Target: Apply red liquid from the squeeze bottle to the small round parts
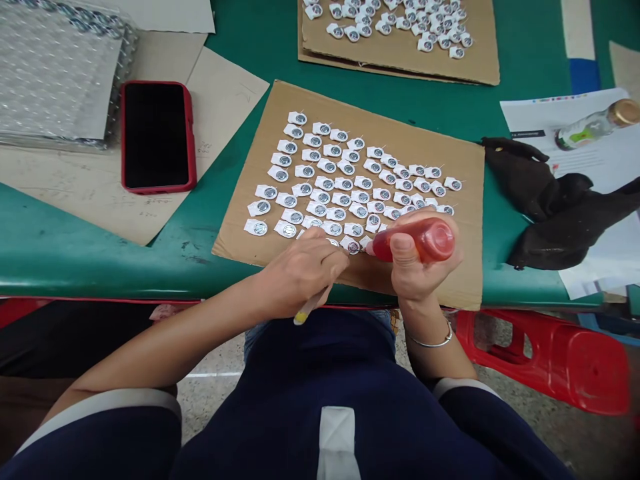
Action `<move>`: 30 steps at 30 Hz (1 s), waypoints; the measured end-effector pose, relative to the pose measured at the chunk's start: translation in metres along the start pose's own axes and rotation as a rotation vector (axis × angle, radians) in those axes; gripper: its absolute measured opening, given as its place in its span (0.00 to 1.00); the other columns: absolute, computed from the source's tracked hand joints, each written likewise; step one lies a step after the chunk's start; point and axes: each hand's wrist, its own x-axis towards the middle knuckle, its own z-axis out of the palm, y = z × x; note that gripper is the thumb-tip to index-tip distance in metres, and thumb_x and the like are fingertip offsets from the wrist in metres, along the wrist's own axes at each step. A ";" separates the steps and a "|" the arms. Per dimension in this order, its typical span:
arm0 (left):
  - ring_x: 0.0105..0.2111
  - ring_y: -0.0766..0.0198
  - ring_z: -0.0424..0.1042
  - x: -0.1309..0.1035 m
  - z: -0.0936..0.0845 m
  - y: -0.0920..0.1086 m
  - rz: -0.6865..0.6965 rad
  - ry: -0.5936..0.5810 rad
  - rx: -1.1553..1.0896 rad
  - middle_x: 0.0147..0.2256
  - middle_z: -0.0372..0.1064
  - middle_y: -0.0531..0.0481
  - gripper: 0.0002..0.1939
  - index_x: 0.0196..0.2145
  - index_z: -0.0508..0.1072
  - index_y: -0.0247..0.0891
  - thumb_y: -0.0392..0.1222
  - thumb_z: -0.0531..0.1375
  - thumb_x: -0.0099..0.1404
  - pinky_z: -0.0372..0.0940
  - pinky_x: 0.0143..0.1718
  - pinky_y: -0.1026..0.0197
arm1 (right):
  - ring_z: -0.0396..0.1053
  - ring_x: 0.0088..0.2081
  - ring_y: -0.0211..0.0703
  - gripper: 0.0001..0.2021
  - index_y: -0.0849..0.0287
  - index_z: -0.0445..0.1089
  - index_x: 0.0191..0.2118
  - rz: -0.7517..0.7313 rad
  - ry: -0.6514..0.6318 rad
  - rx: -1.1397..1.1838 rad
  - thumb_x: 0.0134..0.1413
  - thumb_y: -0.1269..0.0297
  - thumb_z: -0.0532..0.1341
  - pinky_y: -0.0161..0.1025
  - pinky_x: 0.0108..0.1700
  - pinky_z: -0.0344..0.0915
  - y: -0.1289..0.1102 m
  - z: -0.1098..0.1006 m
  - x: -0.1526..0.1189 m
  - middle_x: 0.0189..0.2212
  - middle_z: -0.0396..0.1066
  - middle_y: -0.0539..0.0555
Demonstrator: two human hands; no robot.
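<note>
Pointing left, long axis crosswise, a translucent red bottle [414,241] filled the curled right hand [420,267] at centre right, the closed left hand [303,270] holding a yellow-ended stick [309,308], over brown cardboard [463,280] on a green table [200,263].

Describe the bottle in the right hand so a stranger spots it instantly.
On the green table, find the nearer cardboard sheet, dotted with small white pieces. Over its near part, the right hand grips the bottle. It's red, unlike the clear, gold-capped bottle farther right.
</note>
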 end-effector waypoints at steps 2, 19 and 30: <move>0.29 0.66 0.67 0.003 -0.003 -0.004 -0.020 -0.031 -0.052 0.27 0.68 0.51 0.05 0.29 0.64 0.38 0.32 0.51 0.61 0.60 0.37 0.58 | 0.64 0.27 0.38 0.09 0.56 0.63 0.31 -0.005 -0.016 -0.019 0.46 0.58 0.61 0.41 0.28 0.62 -0.001 0.000 0.000 0.23 0.64 0.49; 0.27 0.69 0.69 0.051 -0.039 -0.024 -0.309 -0.327 -0.350 0.26 0.71 0.55 0.03 0.28 0.72 0.37 0.34 0.58 0.55 0.61 0.28 0.69 | 0.65 0.26 0.39 0.09 0.57 0.64 0.32 -0.010 -0.017 0.038 0.44 0.60 0.62 0.42 0.28 0.63 0.003 0.002 -0.004 0.24 0.64 0.49; 0.29 0.69 0.69 0.044 -0.035 -0.030 -0.347 -0.309 -0.378 0.28 0.72 0.55 0.03 0.30 0.73 0.38 0.36 0.59 0.55 0.61 0.28 0.68 | 0.62 0.23 0.39 0.13 0.54 0.63 0.29 0.020 0.235 0.140 0.44 0.50 0.59 0.39 0.22 0.60 -0.003 -0.001 0.002 0.21 0.58 0.48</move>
